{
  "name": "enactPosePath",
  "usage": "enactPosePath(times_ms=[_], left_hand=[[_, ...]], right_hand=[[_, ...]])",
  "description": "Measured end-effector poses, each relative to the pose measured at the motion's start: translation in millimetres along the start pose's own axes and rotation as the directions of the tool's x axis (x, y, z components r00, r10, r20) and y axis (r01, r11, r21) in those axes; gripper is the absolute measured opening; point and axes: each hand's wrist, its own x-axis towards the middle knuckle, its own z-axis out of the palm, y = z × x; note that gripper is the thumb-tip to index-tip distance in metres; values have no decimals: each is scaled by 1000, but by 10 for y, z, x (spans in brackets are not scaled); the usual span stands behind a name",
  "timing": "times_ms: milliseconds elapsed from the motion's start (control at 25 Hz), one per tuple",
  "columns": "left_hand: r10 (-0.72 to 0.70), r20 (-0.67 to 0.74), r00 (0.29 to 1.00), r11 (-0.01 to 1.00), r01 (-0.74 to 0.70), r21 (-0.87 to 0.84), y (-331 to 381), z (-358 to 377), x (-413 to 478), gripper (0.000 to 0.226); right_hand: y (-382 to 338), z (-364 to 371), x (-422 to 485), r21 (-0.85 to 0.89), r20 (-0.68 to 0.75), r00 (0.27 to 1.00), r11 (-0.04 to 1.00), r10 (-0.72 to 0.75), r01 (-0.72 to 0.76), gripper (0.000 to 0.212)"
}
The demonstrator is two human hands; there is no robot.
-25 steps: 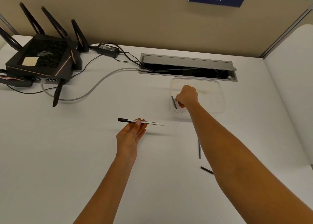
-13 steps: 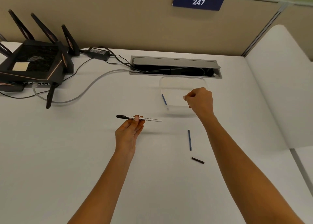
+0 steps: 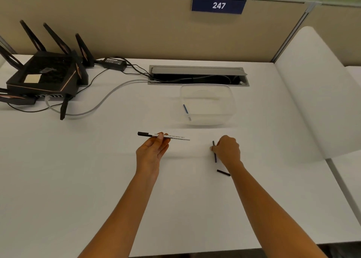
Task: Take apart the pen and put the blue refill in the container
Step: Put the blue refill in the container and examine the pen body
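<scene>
Looking down through the head camera, you have your left hand (image 3: 153, 152) closed on the white plastic pen barrel with the black end (image 3: 163, 136), pinched between thumb and fingertips and held level off the white desk (image 3: 78, 179). Your right hand (image 3: 227, 150) is down on the desk, well to the right of the barrel. Its fingers curl onto a thin dark-blue refill rod (image 3: 215, 157); it reads as a fingertip pinch, though the hand hides the contact itself. Just nearer you lies a short black pen piece (image 3: 223, 172), untouched.

Farther back, near the grey cable hatch (image 3: 195, 70), stands the clear rectangular plastic container (image 3: 232, 101). A blue refill (image 3: 185, 109) lies inside it along its left wall.

Expect the rod under your right hand to be very light, narrow and a little springy. It will likely roll or skid on the smooth desk. Take it near the middle between thumb and forefinger, and keep off the writing tip.

By count you have two blue refills, one in the container and one on the desk. There is also one barrel, one short black piece, one container, and one black router (image 3: 45, 76) at far left.
</scene>
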Motion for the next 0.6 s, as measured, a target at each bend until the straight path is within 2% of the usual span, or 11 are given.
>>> enactPosePath(times_ms=[80, 200, 280, 360, 480, 600], left_hand=[[-5, -9, 1000, 1000, 5, -3, -10, -9, -34, 13], [-15, -22, 1000, 1000, 15, -24, -28, -19, -96, 14], [-24, -23, 999, 999, 23, -47, -38, -17, -138, 15], [-28, -24, 999, 998, 26, -59, -42, -4, -172, 15], [-35, -21, 999, 996, 33, -79, -64, 43, -207, 13], [-70, -6, 998, 988, 69, -138, -94, 114, -236, 10]], right_hand=[[-24, 41, -25, -29, -37, 999, 999, -18, 17, 39], [-42, 34, -10, -32, -32, 999, 999, -10, 9, 38], [-30, -16, -5, 67, 9, 1000, 997, 29, -30, 27], [-40, -101, -54, 300, 79, 996, 952, 37, -59, 9], [-119, -268, -218, 691, 99, 994, 722, -48, -34, 2], [-224, -450, -413, 909, 61, 987, 416, -148, 6, 13]])
